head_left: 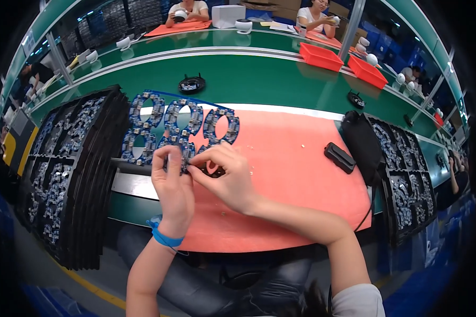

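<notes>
A blue circuit board panel (186, 117), made of several joined ring-shaped boards with small parts on them, is tilted up at the left part of the salmon-coloured mat (296, 174). My left hand (170, 182), with a blue band on its wrist, has its fingers closed on the lower edge of the panel. Right beside it, my right hand (225, 174) pinches the same lower edge between thumb and fingers. The fingertips partly hide the boards there. Tiny pale bits (250, 173) lie on the mat near my right hand.
Stacked black trays (79, 174) with boards stand at the left, and more black trays (407, 185) at the right. A black box-like object (339, 157) sits on the mat. Beyond runs a green conveyor (248, 79) carrying round black housings (191, 83). Red bins (321, 57) and co-workers are farther back.
</notes>
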{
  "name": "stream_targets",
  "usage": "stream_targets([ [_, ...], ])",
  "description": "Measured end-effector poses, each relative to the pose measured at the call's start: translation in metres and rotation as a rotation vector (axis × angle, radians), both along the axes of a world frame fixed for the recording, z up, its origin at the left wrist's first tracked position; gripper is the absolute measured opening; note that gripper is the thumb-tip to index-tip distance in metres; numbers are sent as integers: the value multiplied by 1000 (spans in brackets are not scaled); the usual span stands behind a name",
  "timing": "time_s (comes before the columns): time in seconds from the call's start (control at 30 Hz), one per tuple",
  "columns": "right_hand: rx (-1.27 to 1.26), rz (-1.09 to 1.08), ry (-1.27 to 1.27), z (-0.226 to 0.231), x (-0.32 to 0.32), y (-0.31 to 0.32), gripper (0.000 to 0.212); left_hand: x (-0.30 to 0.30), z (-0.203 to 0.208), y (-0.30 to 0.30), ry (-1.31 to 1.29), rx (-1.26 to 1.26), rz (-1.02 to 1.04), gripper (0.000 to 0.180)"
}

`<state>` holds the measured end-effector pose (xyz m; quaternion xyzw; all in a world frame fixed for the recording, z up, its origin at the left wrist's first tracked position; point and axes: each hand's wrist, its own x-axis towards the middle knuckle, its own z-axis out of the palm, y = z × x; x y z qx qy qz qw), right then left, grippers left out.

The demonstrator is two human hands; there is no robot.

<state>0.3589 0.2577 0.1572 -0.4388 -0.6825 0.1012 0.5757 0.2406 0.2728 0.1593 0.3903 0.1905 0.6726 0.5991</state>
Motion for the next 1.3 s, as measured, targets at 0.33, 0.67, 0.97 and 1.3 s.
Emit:
stream_targets([
  [0.33,-110,-179,140,41,127,67,12,-52,10,28,-61,-51,265,20],
  [0.67,-438,-246,-311,-52,197,111,15,-61,9,26,-54,-109,200,28],
  [0.97,-475,-30,-311,-40,160,104,13,-74,18,32,-85,-100,237,30],
  [1.3,-308,-29,-468,-46,124,199,13,-78,17,34,-103,-118,212,29],
])
